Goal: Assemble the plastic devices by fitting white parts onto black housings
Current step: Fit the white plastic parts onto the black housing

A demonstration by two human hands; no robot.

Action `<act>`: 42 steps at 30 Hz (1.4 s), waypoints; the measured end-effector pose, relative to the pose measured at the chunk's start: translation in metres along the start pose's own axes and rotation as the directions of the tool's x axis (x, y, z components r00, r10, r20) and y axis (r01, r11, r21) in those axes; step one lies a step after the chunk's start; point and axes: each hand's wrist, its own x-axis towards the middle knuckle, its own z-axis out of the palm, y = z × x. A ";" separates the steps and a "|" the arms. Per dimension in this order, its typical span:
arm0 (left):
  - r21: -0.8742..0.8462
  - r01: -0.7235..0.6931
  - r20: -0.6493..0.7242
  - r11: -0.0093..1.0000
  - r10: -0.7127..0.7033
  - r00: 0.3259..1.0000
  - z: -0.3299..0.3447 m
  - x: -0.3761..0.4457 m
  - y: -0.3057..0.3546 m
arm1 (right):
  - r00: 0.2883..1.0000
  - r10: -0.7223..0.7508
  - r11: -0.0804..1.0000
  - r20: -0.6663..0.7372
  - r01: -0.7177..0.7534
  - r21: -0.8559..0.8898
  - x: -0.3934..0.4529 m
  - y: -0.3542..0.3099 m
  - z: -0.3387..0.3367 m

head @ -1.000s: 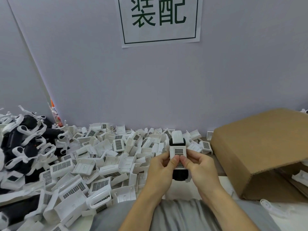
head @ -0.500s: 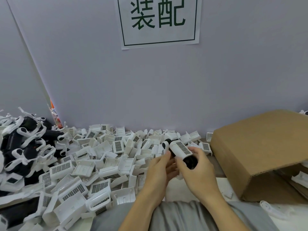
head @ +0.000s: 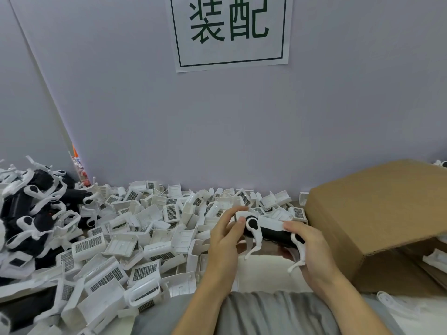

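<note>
The pale lilac wall (head: 242,131) with its white paper sign in green characters (head: 231,32) fills our view, and the open brown cardboard box (head: 377,221) sits at right, as it did a second ago. Left of it we see the big heap of loose white plastic grille parts (head: 135,235), with the pile of black housings with white clips (head: 31,218) far left. Now the black-and-white device (head: 268,229) has turned: earlier upright, grille toward us, it now lies sideways above the table edge, white legs hanging down. Our left hand (head: 226,234) pinches its left end, our right hand (head: 312,250) grips the right end.
</note>
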 end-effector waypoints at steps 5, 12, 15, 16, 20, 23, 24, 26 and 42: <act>0.002 0.014 -0.035 1.000 -0.014 0.999 -0.002 0.004 -0.004 | 1.000 -0.003 0.999 0.017 0.003 -0.034 -0.001 -0.001 0.001; -0.060 0.041 -0.197 0.997 -0.052 0.979 -0.002 0.008 -0.011 | 0.995 -0.097 0.992 -0.014 0.098 0.076 -0.008 -0.009 0.006; -0.120 0.063 -0.195 0.991 -0.086 0.977 -0.002 0.007 -0.008 | 0.997 -0.083 0.996 -0.009 0.083 0.028 -0.012 -0.012 0.009; -0.120 0.070 -0.193 0.990 -0.092 0.977 -0.003 0.007 -0.007 | 0.998 -0.069 0.998 -0.007 0.069 0.004 -0.013 -0.012 0.010; -0.095 0.085 -0.191 0.992 -0.102 0.976 -0.004 0.008 -0.009 | 1.000 -0.009 1.000 -0.009 0.009 -0.019 -0.014 -0.013 0.012; -0.144 0.065 -0.173 0.988 -0.089 0.981 -0.004 0.008 -0.009 | 0.999 0.033 0.999 -0.022 -0.032 0.032 -0.013 -0.013 0.013; -0.179 0.062 -0.150 0.982 -0.090 0.985 -0.004 0.008 -0.008 | 0.997 0.068 0.995 -0.030 -0.065 0.076 -0.013 -0.013 0.013; -0.244 0.072 -0.092 0.967 -0.097 0.991 -0.004 0.007 -0.006 | 0.984 0.173 0.965 -0.034 -0.162 0.205 -0.013 -0.013 0.012; -0.332 0.222 -0.020 0.917 -0.242 0.970 0.001 0.004 -0.005 | 0.986 -0.027 0.974 -0.163 0.062 0.218 -0.007 -0.006 0.013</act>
